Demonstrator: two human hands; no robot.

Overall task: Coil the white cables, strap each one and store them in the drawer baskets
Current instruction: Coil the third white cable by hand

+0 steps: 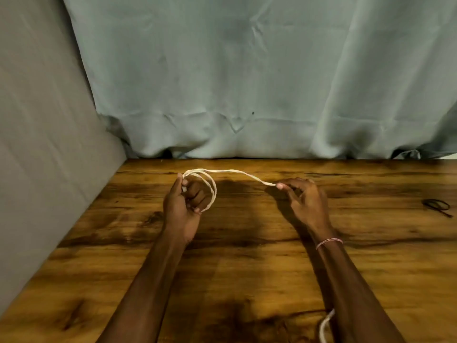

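Observation:
A thin white cable [237, 172] stretches between both hands above the wooden table [247, 256]. My left hand [183, 206] grips a coil of two or three loops of it, the loops curving round my fingers. The free strand runs right to my right hand [304, 199], which pinches its end between thumb and fingertips. Another piece of white cable [326, 325] shows under my right forearm near the table's front edge. A black strap [436, 206] lies looped on the table at the far right. No drawer or basket is in view.
A pale green curtain [247, 82] hangs along the table's back edge. A grey fabric wall [44, 144] closes off the left side. Bare wood lies between and in front of my hands.

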